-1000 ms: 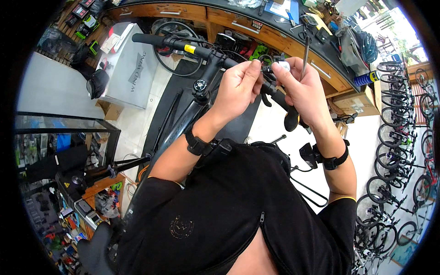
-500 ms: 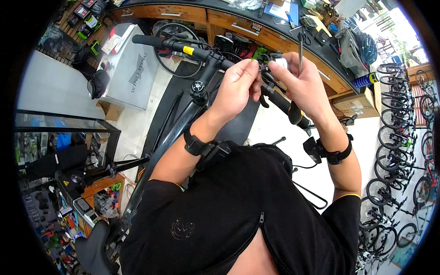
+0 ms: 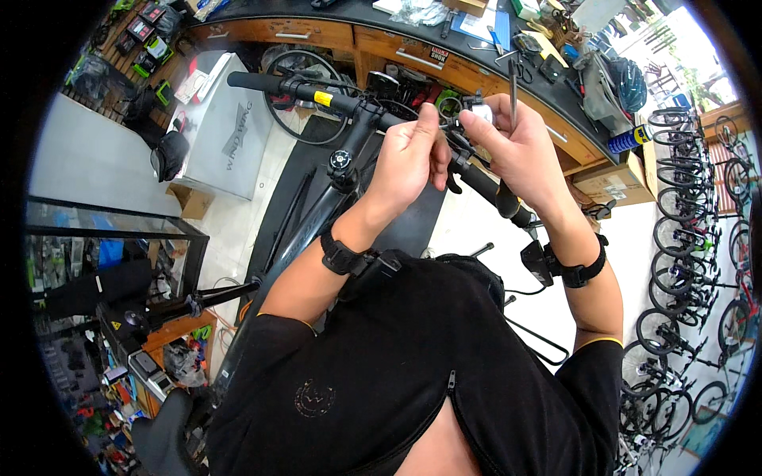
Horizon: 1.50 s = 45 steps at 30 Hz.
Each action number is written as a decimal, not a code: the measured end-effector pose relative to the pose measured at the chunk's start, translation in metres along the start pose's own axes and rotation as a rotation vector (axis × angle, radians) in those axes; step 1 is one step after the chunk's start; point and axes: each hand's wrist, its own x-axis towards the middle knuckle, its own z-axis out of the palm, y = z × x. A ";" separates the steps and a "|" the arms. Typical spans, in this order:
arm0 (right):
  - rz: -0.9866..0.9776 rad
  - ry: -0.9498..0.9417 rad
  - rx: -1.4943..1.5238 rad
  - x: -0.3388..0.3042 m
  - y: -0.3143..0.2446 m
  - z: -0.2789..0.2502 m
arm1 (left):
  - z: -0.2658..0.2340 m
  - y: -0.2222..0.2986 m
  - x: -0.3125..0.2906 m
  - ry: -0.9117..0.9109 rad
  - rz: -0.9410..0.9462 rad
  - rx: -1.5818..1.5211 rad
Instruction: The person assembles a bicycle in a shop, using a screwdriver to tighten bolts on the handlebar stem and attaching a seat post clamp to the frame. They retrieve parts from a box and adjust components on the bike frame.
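My right hand (image 3: 528,151) is closed around a screwdriver (image 3: 513,99), its metal shaft pointing up and its dark handle under the palm. Between that thumb and fingers sits a small round silver part (image 3: 481,115) with a black clamp-like piece on it. My left hand (image 3: 406,165) is raised just left of it, thumb upright and fingers curled; whatever it may pinch is hidden. Both hands are above the black handlebar (image 3: 343,101) of a bicycle, near a brake lever (image 3: 453,184). The dark frame (image 3: 305,218) slants down to the lower left.
A workbench (image 3: 317,33) with wooden drawers runs along the back, with tools and a blue spray can (image 3: 631,139) on it. A large grey box (image 3: 226,135) stands at the left. Bicycles (image 3: 675,238) line the right side. A black saddle (image 3: 167,428) is at lower left.
My left thumb has straightened upward and the left hand is slightly apart from the silver part. My right hand has shifted a little left, still with the screwdriver and silver part.
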 end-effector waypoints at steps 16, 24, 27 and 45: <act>0.013 -0.022 0.030 0.002 -0.001 0.000 | 0.008 -0.002 0.002 0.049 0.117 -0.064; -0.035 -0.010 0.070 0.005 0.005 -0.001 | -0.006 -0.003 0.002 -0.037 0.049 0.044; -0.016 -0.048 -0.013 0.007 0.005 -0.004 | -0.003 -0.001 0.003 -0.059 0.071 0.052; 0.230 -0.271 -0.353 0.047 0.035 -0.004 | -0.053 -0.035 -0.021 -0.019 -0.337 -0.015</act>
